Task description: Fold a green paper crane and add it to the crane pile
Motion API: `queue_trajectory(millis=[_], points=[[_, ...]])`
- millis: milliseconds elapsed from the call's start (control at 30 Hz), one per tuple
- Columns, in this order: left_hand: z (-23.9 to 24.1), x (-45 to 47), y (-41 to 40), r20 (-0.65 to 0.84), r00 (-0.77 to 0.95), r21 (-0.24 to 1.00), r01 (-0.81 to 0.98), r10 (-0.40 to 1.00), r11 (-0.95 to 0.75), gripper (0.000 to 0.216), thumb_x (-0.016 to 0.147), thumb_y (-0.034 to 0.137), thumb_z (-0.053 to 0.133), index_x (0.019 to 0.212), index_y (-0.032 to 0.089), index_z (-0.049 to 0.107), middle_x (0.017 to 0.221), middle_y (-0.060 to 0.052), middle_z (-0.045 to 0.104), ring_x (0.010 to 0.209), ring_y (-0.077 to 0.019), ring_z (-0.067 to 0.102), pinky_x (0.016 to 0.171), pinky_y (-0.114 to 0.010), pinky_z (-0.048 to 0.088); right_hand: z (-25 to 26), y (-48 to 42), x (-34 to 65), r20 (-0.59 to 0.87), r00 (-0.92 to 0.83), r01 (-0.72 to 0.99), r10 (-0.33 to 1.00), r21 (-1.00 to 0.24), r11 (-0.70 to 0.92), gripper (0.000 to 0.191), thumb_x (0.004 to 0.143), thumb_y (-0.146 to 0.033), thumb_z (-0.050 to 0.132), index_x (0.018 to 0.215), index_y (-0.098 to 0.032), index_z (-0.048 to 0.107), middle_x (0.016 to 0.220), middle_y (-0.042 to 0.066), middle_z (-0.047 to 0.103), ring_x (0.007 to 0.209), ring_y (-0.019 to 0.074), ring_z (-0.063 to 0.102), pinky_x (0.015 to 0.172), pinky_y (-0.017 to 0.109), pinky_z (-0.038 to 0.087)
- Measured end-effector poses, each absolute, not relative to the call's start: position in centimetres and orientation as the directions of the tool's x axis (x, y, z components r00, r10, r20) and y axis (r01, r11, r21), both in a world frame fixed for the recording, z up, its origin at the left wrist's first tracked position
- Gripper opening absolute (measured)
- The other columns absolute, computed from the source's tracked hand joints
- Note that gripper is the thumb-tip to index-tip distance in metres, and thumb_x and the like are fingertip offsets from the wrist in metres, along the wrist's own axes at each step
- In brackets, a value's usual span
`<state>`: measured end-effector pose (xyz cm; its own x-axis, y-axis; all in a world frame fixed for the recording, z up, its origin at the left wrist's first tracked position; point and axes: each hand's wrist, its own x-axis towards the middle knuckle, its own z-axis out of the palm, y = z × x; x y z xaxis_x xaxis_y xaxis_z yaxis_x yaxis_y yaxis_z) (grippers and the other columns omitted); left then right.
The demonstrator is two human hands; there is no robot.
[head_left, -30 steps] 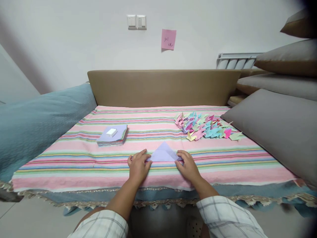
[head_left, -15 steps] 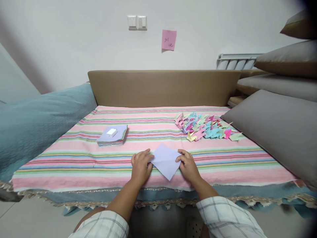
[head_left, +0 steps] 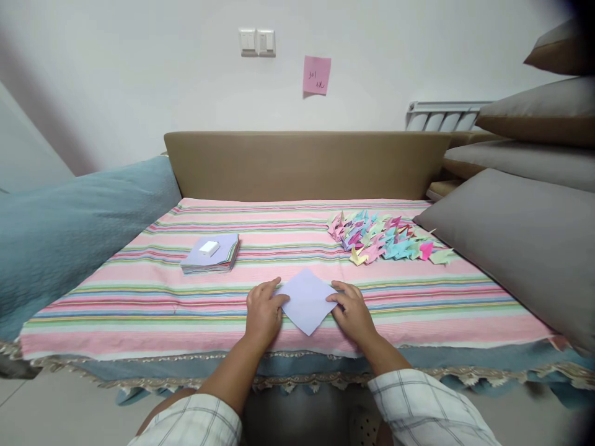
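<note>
A lilac square of paper (head_left: 307,302) lies turned like a diamond between my hands, near the front of the striped cloth. Its left corner is pinched by my left hand (head_left: 264,310), thumb on top. On the opposite side my right hand (head_left: 352,310) grips the right corner between thumb and fingers. The near corner points toward me, and the far one points at the backrest. To the far left sits a stack of coloured paper (head_left: 211,263) with a small white block (head_left: 209,248) on top. Folded paper cranes (head_left: 385,238) in many colours are grouped at the far right.
The striped cloth (head_left: 139,291) covers a seat with a brown backrest (head_left: 302,166). A blue armrest (head_left: 83,210) bounds the left side. Grey cushions (head_left: 520,241) are piled along the right. On the wall hang a pink note (head_left: 317,75) and light switches (head_left: 257,43).
The paper has turned slightly, its near corner swinging left to point straight toward me. Both hands have kept their hold on the side corners and barely shifted.
</note>
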<state>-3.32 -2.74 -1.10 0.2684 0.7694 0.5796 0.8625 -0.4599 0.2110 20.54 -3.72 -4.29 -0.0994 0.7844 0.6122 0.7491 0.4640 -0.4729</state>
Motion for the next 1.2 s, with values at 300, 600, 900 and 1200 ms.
queue_trajectory(millis=[300,600,900,1200], points=[[0.3,-1.8,-6.0,0.507,0.509,0.241,0.690,0.695,-0.682,0.045,0.070,0.052,0.062,0.108,0.026,0.061,0.115,-0.007,0.064,0.109,-0.0272,0.051,0.107,-0.054,0.011,-2.6,-5.0,20.2,0.627,-0.090,0.884,0.773,-0.306,0.352,0.021,0.076,-0.014,0.054,0.085,-0.027,0.066,0.087,0.002,0.067,0.095,0.0231,0.051,0.099,0.049,0.015],[-0.1,-1.5,-5.6,0.574,0.436,0.158,0.771,0.693,-0.616,0.014,0.083,0.027,0.055,0.089,0.032,0.066,0.102,0.001,0.070,0.095,-0.0192,0.060,0.106,-0.053,0.014,-1.7,-6.4,18.8,0.637,-0.178,0.884,0.750,-0.231,0.406,0.025,0.080,-0.015,0.050,0.096,-0.028,0.064,0.084,0.002,0.065,0.093,0.0225,0.052,0.101,0.048,0.011],[0.4,-4.0,-3.9,0.510,0.299,0.199,0.871,0.806,-0.449,0.017,0.076,0.016,0.058,0.079,0.030,0.067,0.101,0.002,0.070,0.096,-0.0217,0.061,0.102,-0.053,0.022,-2.2,-7.6,17.0,0.614,-0.418,0.748,0.669,-0.185,0.637,0.029,0.079,-0.017,0.052,0.103,-0.028,0.061,0.088,0.002,0.064,0.091,0.0192,0.053,0.101,0.044,0.016],[0.0,-4.7,-3.4,0.444,0.298,0.235,0.871,0.845,-0.431,0.020,0.075,0.014,0.056,0.079,0.030,0.067,0.100,0.002,0.071,0.095,-0.0210,0.063,0.104,-0.054,0.019,-3.1,-5.0,19.9,0.534,-0.252,0.803,0.807,-0.351,0.482,0.036,0.070,-0.019,0.056,0.104,-0.024,0.063,0.115,0.009,0.055,0.108,0.0261,0.047,0.096,0.045,0.028]])
